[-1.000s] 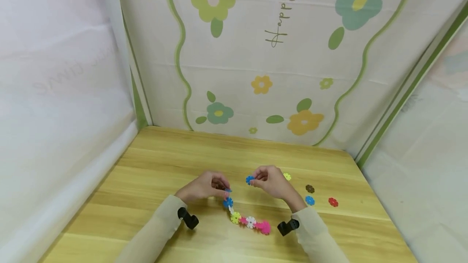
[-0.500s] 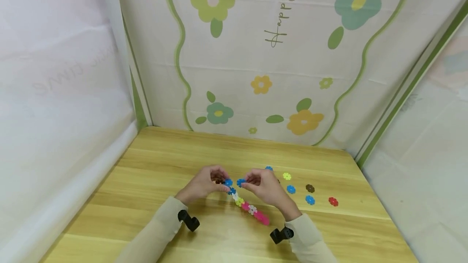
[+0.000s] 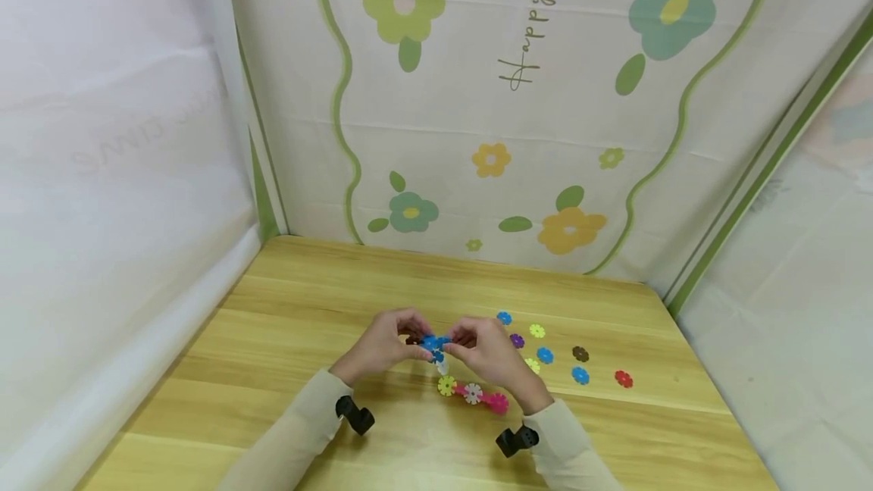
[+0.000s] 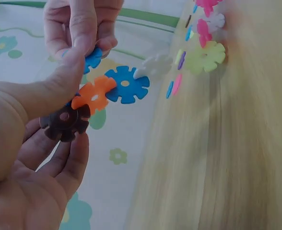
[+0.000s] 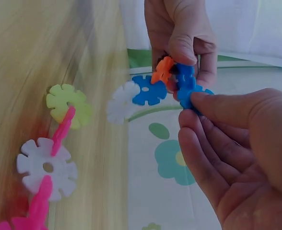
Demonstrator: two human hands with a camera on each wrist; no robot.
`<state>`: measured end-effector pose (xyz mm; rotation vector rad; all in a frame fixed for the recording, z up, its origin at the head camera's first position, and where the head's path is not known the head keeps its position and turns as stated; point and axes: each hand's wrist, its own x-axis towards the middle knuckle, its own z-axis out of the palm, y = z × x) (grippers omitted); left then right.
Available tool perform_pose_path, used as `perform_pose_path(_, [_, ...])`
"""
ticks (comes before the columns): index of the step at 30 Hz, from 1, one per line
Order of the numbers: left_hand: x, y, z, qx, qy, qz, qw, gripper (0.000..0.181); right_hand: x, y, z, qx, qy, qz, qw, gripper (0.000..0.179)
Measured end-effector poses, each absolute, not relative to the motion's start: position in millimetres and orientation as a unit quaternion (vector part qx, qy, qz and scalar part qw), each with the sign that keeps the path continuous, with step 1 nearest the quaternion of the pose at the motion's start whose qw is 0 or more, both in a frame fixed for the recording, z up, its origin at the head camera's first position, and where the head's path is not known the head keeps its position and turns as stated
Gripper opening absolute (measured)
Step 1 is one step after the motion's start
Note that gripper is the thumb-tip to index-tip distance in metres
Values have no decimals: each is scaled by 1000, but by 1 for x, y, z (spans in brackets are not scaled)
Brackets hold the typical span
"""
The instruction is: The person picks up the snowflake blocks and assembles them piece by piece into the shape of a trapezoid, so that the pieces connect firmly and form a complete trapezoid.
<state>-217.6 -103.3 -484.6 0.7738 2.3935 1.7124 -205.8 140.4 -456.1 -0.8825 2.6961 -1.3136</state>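
In the head view my left hand (image 3: 382,345) and right hand (image 3: 489,354) meet above the table. My left hand pinches one end of a chain of slotted flower-shaped discs, where a brown disc (image 4: 64,122), an orange disc (image 4: 95,96) and a blue disc (image 5: 185,75) join. Between right thumb and fingers I pinch another blue disc (image 5: 185,98), touching the blue one at my left fingertips; how deep their slots engage is hard to see. From the orange disc the chain runs through blue (image 5: 149,90), white (image 5: 123,101) and yellow discs (image 5: 66,103) to a pink end (image 3: 499,402).
Loose discs lie right of my hands on the wooden table (image 3: 307,286): blue (image 3: 580,376), brown (image 3: 580,354), red (image 3: 624,379), purple (image 3: 517,341) and yellow (image 3: 537,331) among them. A flower-printed cloth wall (image 3: 436,112) stands behind the table; cloth walls flank both sides.
My right hand has moved left with its blue disc, up to the disc in my left hand. The chain's hanging part has swung, its pink end now higher in the head view.
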Motion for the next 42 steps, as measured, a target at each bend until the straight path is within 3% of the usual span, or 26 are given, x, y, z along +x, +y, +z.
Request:
perform_pose_path(5, [-216, -101, -486, 264, 800, 538, 21, 23, -205, 137, -457, -299, 865, -404, -5, 5])
perform_pose_path(19, [-216, -101, -475, 275, 822, 498, 3, 15, -210, 132, -448, -303, 869, -392, -3, 5])
perform_pose_path(25, [-222, -107, -483, 263, 797, 543, 31, 21, -216, 136, -453, -270, 858, -438, 9, 4])
perform_pose_path(32, [-225, -115, -497, 248, 752, 600, 110, 42, -217, 139, -462, -234, 833, -498, 51, 8])
perform_pose_path(42, [-225, -103, -504, 235, 740, 612, 149, 36, -220, 145, -472, -185, 817, -538, 94, 16])
